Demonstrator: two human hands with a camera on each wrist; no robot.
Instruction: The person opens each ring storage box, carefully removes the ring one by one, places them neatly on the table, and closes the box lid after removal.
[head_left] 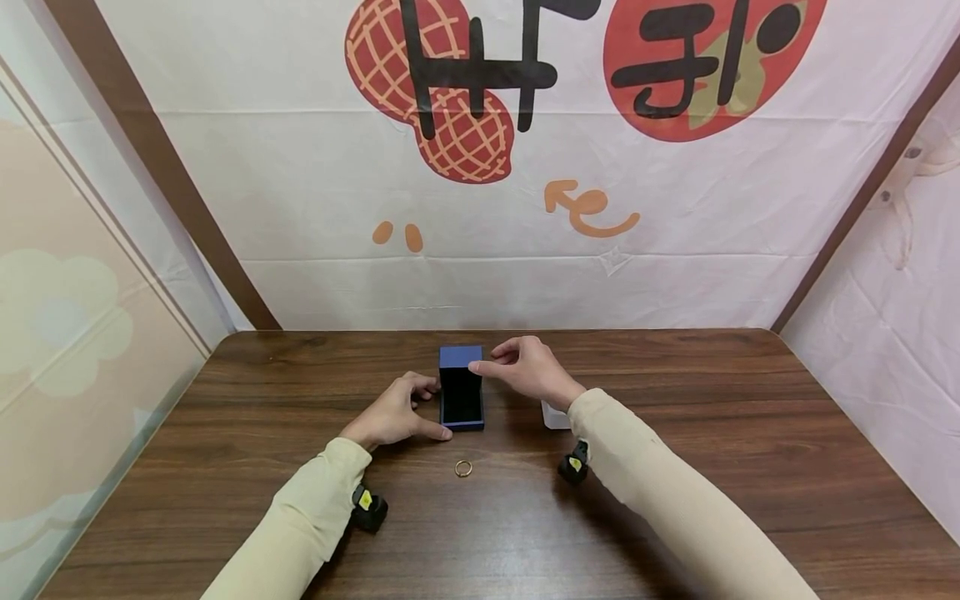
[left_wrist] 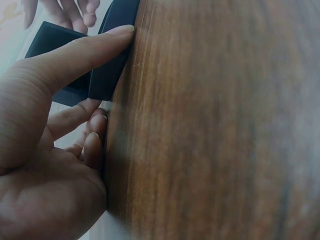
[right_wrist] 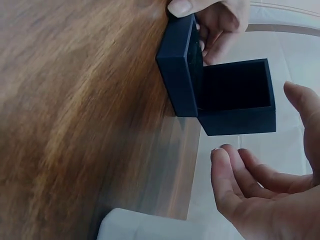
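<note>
A small blue ring box [head_left: 461, 357] with a black inside stands on the table, its lid raised upright. My left hand [head_left: 393, 410] holds the base from the left, with the thumb at the front corner and the index finger toward the back. In the left wrist view, that thumb [left_wrist: 85, 57] lies along the dark box. My right hand [head_left: 534, 368] is at the lid's right side, thumb and fingers spread; the right wrist view shows a gap between these fingers [right_wrist: 227, 182] and the lid [right_wrist: 240, 121]. In front of the box lies a gold ring [head_left: 463, 468].
A white object [head_left: 555, 417] sits on the brown wooden table [head_left: 675, 400] beneath my right wrist, partly hidden by the sleeve. Behind the table's far edge hangs a white printed curtain [head_left: 300, 208].
</note>
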